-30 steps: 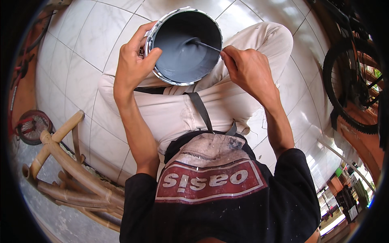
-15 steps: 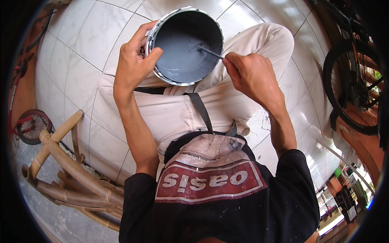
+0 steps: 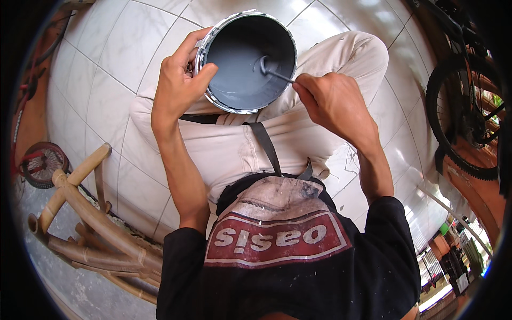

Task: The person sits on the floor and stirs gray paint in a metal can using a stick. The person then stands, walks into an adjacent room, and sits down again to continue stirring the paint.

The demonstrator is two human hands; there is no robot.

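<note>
A round paint bucket (image 3: 248,110) stands tilted toward me in front of my crossed legs, with grey paint (image 3: 234,69) inside. My left hand (image 3: 181,80) grips its left rim, thumb over the edge and fingers round the outside. In my right hand (image 3: 336,101) is a thin grey stirring stick (image 3: 280,76), pinched near its upper end. The stick reaches over the right rim, and its lower end dips into the paint, where a small curl shows on the surface. How deep it goes is hidden by the paint.
White tiles (image 3: 106,69) surround my legs. A bamboo frame (image 3: 101,218) stands at the lower left, near a small red wheel (image 3: 42,164). A bicycle wheel (image 3: 434,101) is at the right, close to an orange wall (image 3: 469,186).
The stick's lower end has shifted slightly in the paint, and a curl now shows round it. My right hand has moved a little. My left hand keeps its hold on the bucket.
</note>
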